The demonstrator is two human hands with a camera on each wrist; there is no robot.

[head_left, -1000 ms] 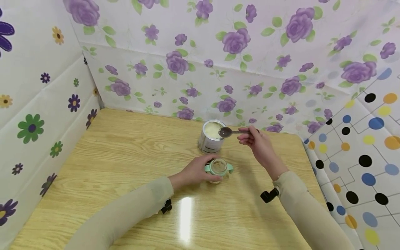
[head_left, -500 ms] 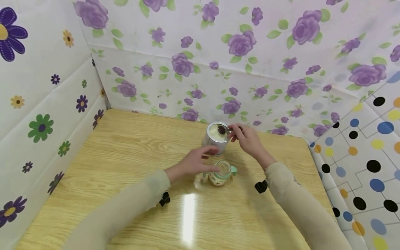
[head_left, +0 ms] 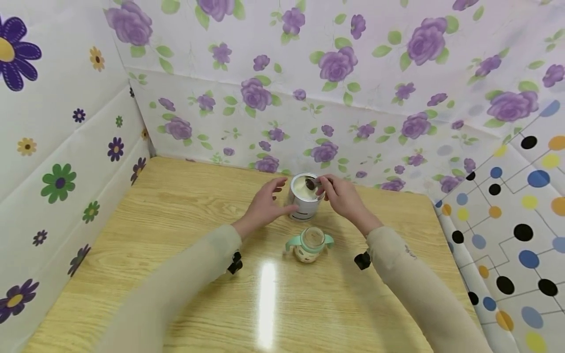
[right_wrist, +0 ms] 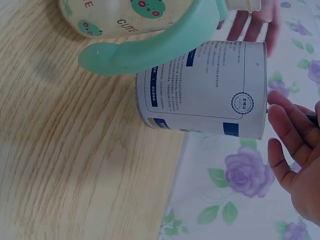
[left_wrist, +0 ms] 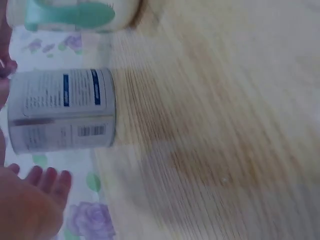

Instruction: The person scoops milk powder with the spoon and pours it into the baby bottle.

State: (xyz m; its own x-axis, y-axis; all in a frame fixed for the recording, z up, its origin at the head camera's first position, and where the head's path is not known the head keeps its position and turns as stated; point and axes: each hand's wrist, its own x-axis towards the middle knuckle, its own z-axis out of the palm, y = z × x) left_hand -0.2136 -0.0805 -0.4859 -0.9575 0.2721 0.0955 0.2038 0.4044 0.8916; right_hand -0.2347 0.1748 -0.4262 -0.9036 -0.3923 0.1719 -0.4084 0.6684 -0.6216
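A can of cream-coloured powder (head_left: 305, 206) stands uncovered near the back of the table. My right hand (head_left: 342, 196) pinches a dark spoon (head_left: 311, 184) by its handle, with the bowl inside the can's mouth. On the can's left side is my left hand (head_left: 267, 202), fingers spread and thumb near the can's wall, holding nothing. In front of the can stands a baby bottle (head_left: 307, 255) with mint-green handles and an open top. The right wrist view shows the bottle's green handle (right_wrist: 150, 55) in front of the printed can (right_wrist: 210, 90).
The wooden table (head_left: 212, 304) meets a flower-printed cloth wall (head_left: 282, 113) just behind the can. Printed cloth also closes off the left side, and a dotted cloth (head_left: 525, 215) the right.
My left hand has let go of the bottle and moved up beside the can. My right hand has brought the spoon leftward from the can's right edge into its mouth.
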